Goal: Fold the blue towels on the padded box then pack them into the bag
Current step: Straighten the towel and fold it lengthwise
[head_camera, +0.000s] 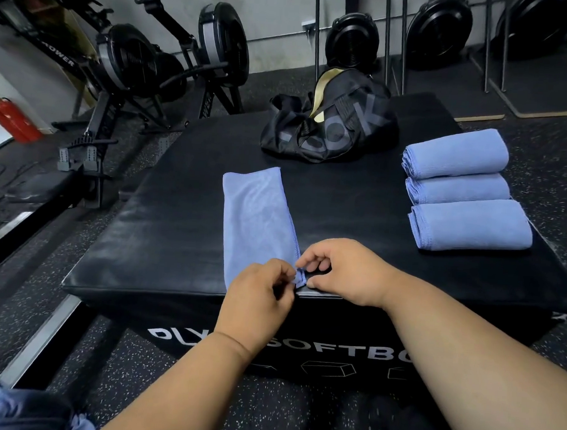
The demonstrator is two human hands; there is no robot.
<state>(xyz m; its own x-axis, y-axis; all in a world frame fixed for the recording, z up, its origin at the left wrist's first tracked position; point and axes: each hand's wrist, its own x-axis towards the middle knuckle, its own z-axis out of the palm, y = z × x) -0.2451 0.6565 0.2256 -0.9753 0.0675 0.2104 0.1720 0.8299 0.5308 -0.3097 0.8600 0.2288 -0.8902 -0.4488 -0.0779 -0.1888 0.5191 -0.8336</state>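
A blue towel (257,218), folded into a long narrow strip, lies on the black padded box (183,229) and runs away from me. My left hand (258,299) and my right hand (341,270) both pinch its near right corner at the box's front edge. Three folded blue towels (456,155) (457,188) (470,228) sit in a row along the box's right side. A black bag (329,125) with a gold lining stands at the far side of the box, its top partly open.
Rowing machines (129,65) stand on the gym floor to the left and behind the box. Red fire extinguishers (11,118) are at the far left. More blue cloth (25,411) shows at the bottom left corner. Speckled rubber floor surrounds the box.
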